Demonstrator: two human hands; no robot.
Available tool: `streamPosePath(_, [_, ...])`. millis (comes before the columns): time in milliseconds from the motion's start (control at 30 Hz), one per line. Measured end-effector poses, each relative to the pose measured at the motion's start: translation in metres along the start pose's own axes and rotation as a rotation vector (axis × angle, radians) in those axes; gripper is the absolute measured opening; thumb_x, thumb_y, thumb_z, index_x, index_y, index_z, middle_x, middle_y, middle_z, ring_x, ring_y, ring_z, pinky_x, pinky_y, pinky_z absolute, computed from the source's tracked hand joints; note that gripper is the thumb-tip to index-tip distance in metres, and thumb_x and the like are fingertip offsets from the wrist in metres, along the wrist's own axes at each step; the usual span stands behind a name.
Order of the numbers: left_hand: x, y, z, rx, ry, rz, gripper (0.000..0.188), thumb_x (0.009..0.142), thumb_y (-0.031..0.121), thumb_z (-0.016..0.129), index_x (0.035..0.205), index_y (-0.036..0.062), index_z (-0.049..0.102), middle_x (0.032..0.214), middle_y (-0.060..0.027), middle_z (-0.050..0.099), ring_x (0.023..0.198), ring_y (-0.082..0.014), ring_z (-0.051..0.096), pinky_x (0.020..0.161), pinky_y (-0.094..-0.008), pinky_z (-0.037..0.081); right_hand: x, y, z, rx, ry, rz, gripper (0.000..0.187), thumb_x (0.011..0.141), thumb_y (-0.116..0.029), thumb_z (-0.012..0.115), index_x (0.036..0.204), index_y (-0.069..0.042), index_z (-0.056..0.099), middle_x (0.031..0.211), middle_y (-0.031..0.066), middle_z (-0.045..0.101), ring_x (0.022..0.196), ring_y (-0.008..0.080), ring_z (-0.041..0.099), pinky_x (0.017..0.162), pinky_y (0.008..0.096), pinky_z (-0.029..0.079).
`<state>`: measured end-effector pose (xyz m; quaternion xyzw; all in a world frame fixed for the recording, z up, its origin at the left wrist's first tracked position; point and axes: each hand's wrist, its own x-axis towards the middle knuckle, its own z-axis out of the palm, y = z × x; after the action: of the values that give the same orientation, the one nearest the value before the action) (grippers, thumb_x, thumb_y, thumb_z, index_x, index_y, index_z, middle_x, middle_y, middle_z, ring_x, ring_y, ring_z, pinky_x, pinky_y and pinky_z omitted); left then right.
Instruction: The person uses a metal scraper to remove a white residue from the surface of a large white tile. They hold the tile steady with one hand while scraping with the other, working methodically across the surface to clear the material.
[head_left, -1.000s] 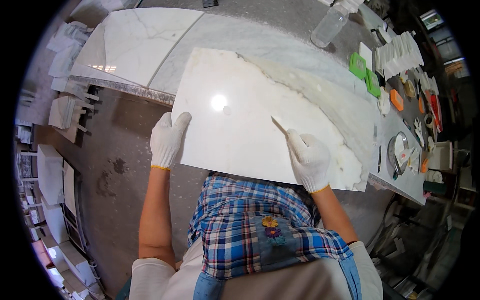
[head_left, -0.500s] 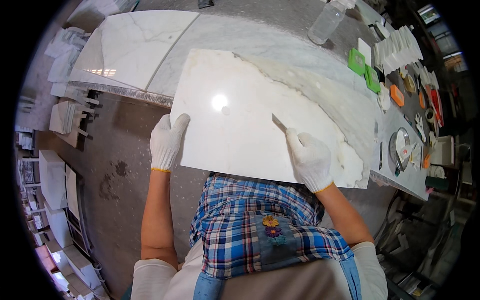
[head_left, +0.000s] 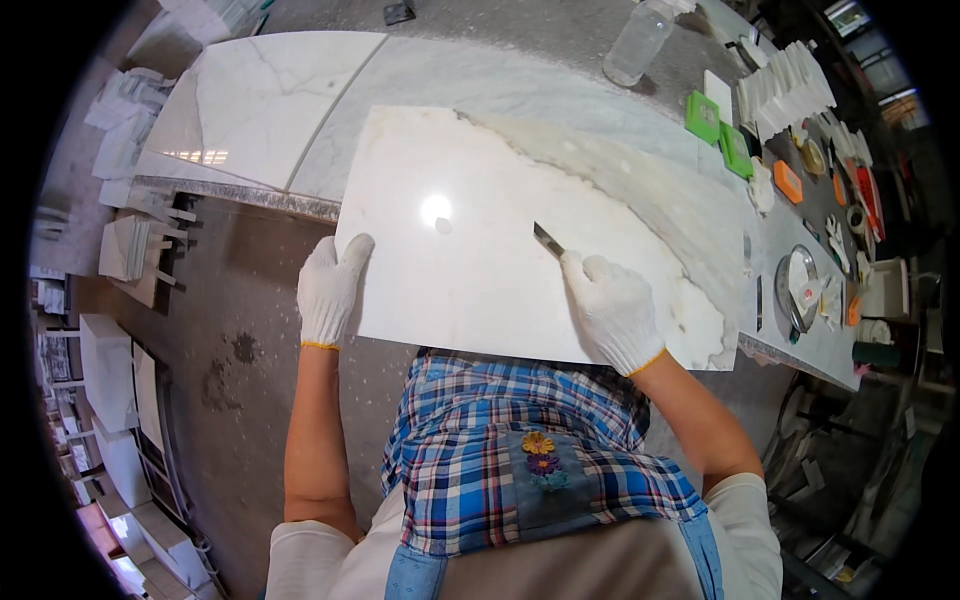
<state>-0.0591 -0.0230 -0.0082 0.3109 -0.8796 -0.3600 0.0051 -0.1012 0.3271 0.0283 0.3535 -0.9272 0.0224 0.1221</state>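
A polished white marble slab (head_left: 430, 290) with a grey-brown vein lies before me, its near edge over the bench front by my apron. My left hand (head_left: 331, 290), in a white knit glove, grips the slab's left edge, thumb on top and fingers out of sight below. In my gloved right hand (head_left: 615, 310) is a utility knife (head_left: 547, 239); its flat metal blade points up and left over the slab's face, and the handle is hidden in my closed fingers. A small pale round spot (head_left: 443, 226) shows on the slab, left of the blade.
Another marble slab (head_left: 265, 95) lies on the bench's left. To the right are green boxes (head_left: 703, 117), an orange block (head_left: 788, 182), a metal bowl (head_left: 785, 300) and stacked white tiles (head_left: 785, 95). A clear bottle (head_left: 638, 45) stands behind. White slabs (head_left: 108, 370) line the lower left.
My right hand and the knife have moved slightly left, and the blade is tilted, now looking dark instead of bright. My left hand keeps its hold on the slab edge.
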Motion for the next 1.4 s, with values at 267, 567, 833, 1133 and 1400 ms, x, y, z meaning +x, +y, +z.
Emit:
streamPosePath(267, [-0.003,0.005,-0.001,0.01,0.003,-0.015,0.059,0.088,0.055,0.066,0.104,-0.0011,0.068,0.098,-0.023,0.072,0.095,-0.039,0.068,0.085,-0.0435,0.051,0.004,0.002,0.005,0.014,0.026,-0.014,0.011,0.084,-0.009,0.059,0.094,-0.007,0.056,0.074,0.0067,0.054,0.061,0.0215,0.061,0.054,0.0351,0.048])
streamPosePath(567, [-0.038,0.049,0.008,0.481,0.541,0.562,0.044,0.086,0.035,0.071,0.112,-0.0001,0.066,0.085,-0.0183,0.066,0.078,-0.0353,0.064,0.071,-0.045,0.049,0.01,0.007,0.003,0.039,0.009,-0.006,0.017,0.082,-0.008,0.06,0.099,-0.006,0.056,0.077,0.0076,0.056,0.064,0.0229,0.062,0.055,0.0357,0.049])
streamPosePath(833, [-0.099,0.115,0.094,0.393,0.098,0.926,0.053,0.087,0.035,0.063,0.131,0.0052,0.059,0.074,-0.0082,0.058,0.069,-0.0265,0.055,0.065,-0.0439,0.039,0.001,0.01,-0.003,0.089,0.018,-0.031,0.023,0.08,-0.009,0.062,0.103,-0.007,0.057,0.08,0.0073,0.056,0.068,0.0227,0.063,0.057,0.0352,0.05])
streamPosePath(1133, [-0.094,0.12,0.095,0.452,0.063,0.933,0.06,0.086,0.041,0.066,0.134,0.0053,0.058,0.077,-0.0096,0.06,0.07,-0.0275,0.056,0.065,-0.0439,0.039,0.0,0.013,-0.001,0.113,-0.042,0.009,0.033,0.081,-0.01,0.062,0.114,-0.007,0.061,0.079,0.0079,0.054,0.068,0.0264,0.062,0.058,0.0392,0.049])
streamPosePath(1400, [-0.094,0.123,0.098,0.501,0.022,0.896,0.066,0.086,0.046,0.065,0.137,0.0048,0.055,0.081,-0.0105,0.061,0.074,-0.0288,0.057,0.067,-0.045,0.04,0.003,0.014,-0.001,0.089,-0.002,-0.003,0.021,0.08,-0.012,0.062,0.1,-0.008,0.057,0.08,0.0065,0.057,0.066,0.0231,0.063,0.057,0.0357,0.05])
